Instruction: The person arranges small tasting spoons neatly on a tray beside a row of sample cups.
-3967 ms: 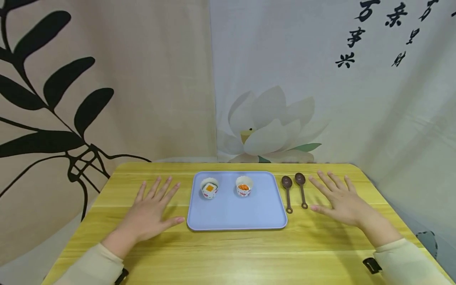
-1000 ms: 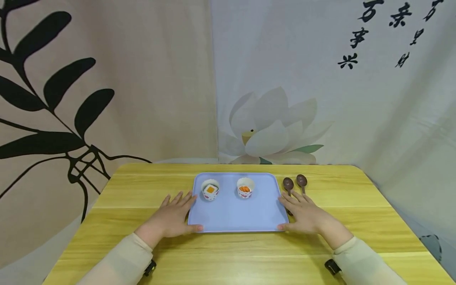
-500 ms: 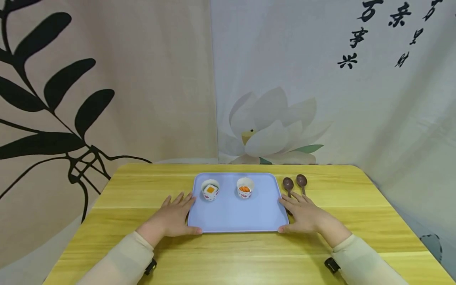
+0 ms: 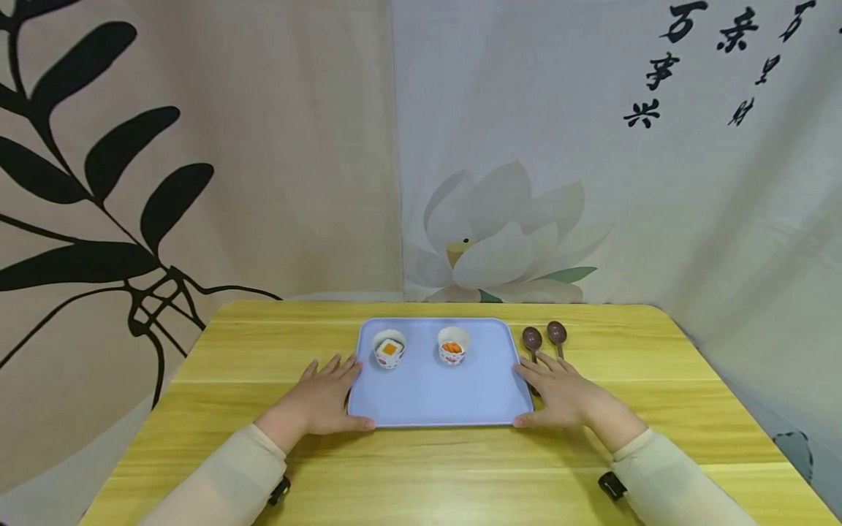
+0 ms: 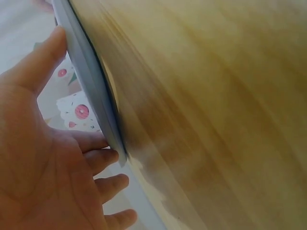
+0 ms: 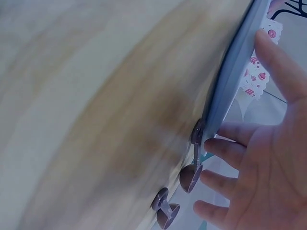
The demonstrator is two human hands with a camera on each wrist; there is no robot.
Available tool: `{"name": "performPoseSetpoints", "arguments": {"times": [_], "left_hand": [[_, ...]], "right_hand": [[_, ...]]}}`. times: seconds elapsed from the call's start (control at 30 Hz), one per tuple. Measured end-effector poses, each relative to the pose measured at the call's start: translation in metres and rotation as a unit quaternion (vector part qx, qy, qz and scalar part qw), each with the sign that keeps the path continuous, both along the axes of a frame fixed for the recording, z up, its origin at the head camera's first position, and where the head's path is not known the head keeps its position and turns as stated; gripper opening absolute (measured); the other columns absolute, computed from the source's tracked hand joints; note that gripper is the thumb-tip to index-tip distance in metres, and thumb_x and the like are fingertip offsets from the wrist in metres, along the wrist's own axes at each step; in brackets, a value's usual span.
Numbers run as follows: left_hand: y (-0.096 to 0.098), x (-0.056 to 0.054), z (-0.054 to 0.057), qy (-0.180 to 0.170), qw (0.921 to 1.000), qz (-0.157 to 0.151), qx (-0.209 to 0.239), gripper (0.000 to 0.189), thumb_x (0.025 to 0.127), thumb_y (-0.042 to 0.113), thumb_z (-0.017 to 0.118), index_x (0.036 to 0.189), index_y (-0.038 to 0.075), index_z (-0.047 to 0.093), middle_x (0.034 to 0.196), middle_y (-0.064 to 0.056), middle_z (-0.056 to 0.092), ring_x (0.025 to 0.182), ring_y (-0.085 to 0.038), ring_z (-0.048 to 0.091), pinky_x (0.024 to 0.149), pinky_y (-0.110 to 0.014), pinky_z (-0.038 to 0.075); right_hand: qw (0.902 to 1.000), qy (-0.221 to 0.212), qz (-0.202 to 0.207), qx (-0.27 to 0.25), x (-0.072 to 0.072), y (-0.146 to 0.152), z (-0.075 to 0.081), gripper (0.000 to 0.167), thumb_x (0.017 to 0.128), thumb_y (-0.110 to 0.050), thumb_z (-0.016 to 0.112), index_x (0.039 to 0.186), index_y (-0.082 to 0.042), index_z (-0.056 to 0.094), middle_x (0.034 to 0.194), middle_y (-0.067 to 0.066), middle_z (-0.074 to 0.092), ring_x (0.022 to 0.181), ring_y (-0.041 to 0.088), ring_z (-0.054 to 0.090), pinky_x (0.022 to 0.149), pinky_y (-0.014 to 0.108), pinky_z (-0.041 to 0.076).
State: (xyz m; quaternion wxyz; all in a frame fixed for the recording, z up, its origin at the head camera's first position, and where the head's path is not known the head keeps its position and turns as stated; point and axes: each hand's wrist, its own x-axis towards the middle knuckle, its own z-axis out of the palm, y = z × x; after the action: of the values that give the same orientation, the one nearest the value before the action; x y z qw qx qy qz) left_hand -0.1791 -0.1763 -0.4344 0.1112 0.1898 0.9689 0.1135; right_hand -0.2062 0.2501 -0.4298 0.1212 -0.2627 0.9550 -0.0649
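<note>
You are touching the blue tray (image 4: pixel 441 398) with both hands; it is lying on the wooden table (image 4: pixel 421 467), at the lower middle of the head view. Your left hand (image 4: pixel 322 402) is spreading its fingers along the tray's left edge, thumb resting at the lower left corner. Your right hand (image 4: pixel 558 397) is doing likewise at the right edge and lower right corner, fingers extended. It is partly covering one brown spoon (image 4: pixel 532 338); whether it is touching that spoon cannot be told. A second spoon (image 4: pixel 556 333) is lying just to the right. Two patterned paper cups are standing on the tray: one (image 4: pixel 389 361) at upper left, holding a white-and-orange piece, another (image 4: pixel 452 359) at upper centre, holding orange pieces.
</note>
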Motion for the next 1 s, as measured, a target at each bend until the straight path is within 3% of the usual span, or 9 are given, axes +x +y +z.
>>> {"name": "performPoseSetpoints", "arguments": {"times": [0.6,1.0], "left_hand": [[0.0019,0.0010,0.0021,-0.014,0.9995,0.012,0.027,0.116,0.075,0.070,0.073,0.152,-0.006,0.033,0.160,-0.024,0.027,0.147,-0.049,0.020,0.114,-0.071,0.011],[0.0034,-0.0033,-0.0021,-0.014,0.9996,0.018,0.018,0.117,0.074,0.071,0.073,0.153,-0.005,0.032,0.161,-0.022,0.026,0.148,-0.047,0.020,0.115,-0.069,0.010]], "right_hand": [[0.9987,-0.030,-0.032,-0.026,-0.0010,-0.0036,0.0024,0.101,0.079,-0.063,0.074,0.152,-0.004,0.040,0.159,0.018,0.035,0.146,0.050,0.019,0.111,0.071,0.019],[0.9961,-0.049,-0.043,-0.059,-0.0035,-0.0021,0.0049,0.094,0.078,-0.053,0.080,0.149,-0.002,0.045,0.156,0.020,0.039,0.146,0.050,0.020,0.110,0.070,0.025]]}}
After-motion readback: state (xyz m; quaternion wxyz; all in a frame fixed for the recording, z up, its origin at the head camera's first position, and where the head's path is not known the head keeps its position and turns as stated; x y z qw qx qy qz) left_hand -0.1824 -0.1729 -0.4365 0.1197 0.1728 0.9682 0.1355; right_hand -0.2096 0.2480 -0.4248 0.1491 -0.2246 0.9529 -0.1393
